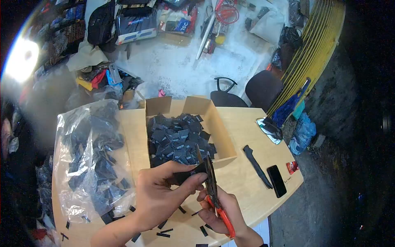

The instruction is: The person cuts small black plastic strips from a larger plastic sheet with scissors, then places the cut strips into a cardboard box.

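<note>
My left hand [164,191] pinches a small black fabric label [188,174] between thumb and fingers. In my right hand [224,210] are scissors with red handles [222,216], the fingers wrapped around the grips. The scissor blades [209,171] point up and away from me, parted, with the edge of the label at them. Just beyond both hands stands an open cardboard box [224,146] holding a heap of black labels [175,138], some with white lettering. Thin black offcuts [163,235] lie scattered on the table below my hands.
A clear plastic bag [94,164] with black pieces inside lies on the table [242,187] at left. To the right are a black strip [257,166], a phone [276,181], a red packet [292,167] and an iron-like object [270,129]. Chairs [263,90] stand beyond the far edge.
</note>
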A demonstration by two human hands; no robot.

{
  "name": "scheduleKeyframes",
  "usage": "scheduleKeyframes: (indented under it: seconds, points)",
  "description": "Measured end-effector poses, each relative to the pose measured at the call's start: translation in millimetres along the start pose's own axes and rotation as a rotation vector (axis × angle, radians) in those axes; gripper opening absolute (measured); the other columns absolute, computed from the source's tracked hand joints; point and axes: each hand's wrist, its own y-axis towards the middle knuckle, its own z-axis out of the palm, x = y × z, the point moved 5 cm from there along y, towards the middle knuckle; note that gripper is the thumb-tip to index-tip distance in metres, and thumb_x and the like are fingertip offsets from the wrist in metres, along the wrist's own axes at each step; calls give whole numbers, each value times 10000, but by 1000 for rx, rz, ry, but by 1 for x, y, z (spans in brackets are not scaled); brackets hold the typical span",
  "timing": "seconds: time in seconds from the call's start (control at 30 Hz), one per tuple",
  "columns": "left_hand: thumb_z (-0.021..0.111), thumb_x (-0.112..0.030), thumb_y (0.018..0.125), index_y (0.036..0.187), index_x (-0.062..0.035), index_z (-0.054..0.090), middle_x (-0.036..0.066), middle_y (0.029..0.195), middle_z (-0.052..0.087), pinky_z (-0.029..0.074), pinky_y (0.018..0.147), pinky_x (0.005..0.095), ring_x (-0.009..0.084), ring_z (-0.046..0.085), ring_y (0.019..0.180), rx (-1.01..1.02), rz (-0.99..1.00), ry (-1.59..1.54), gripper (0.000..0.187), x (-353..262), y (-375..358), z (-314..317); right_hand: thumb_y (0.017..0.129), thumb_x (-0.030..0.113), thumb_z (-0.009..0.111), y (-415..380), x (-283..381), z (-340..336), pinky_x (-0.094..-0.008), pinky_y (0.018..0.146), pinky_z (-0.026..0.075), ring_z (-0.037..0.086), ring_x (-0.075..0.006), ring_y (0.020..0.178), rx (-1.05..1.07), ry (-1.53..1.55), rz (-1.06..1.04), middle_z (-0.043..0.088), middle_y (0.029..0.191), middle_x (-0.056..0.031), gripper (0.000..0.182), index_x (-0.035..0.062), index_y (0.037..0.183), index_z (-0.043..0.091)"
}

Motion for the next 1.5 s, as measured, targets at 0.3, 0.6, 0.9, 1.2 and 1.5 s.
scheduleKeyframes:
  seconds: [0.3, 0.6, 0.9, 1.2, 1.5]
  points:
    - [677, 25, 798, 872, 58, 598, 170, 793, 670, 560, 585, 272, 183, 671, 694, 11, -27, -21, 113, -2, 0, 1, 778, 147, 736, 0, -4, 0, -214, 488, 371, 464, -58, 517, -33, 8, 13, 498, 582, -7, 298, 37, 950, 518]
    - [671, 26, 802, 893, 63, 597, 178, 795, 669, 555, 567, 275, 193, 674, 692, 20, -31, -82, 123, -1, 1, 1, 773, 119, 740, -1, -4, 0, -207, 480, 367, 447, -44, 512, -50, 4, 20, 482, 568, -2, 262, 36, 896, 524]
    - [671, 27, 800, 877, 70, 614, 180, 798, 668, 550, 564, 275, 203, 678, 690, 24, -97, -131, 105, 1, 2, 2, 766, 125, 749, -1, -8, 0, -220, 475, 369, 421, -69, 490, -73, -68, -17, 465, 548, -25, 261, 43, 825, 509]
    - [679, 13, 799, 868, 75, 615, 180, 798, 667, 550, 564, 278, 210, 680, 692, 32, -152, -98, 113, 0, 1, 1, 766, 132, 752, -1, -5, 0, -228, 484, 389, 438, -79, 499, -113, -119, -15, 492, 567, -44, 266, 35, 798, 505]
    - [678, 4, 803, 853, 83, 610, 174, 785, 663, 548, 573, 277, 200, 674, 682, 41, -155, -123, 116, -2, 1, 2, 788, 144, 733, -2, -4, 0, -228, 478, 392, 469, -75, 495, -104, -113, 14, 501, 556, -43, 246, 42, 790, 510]
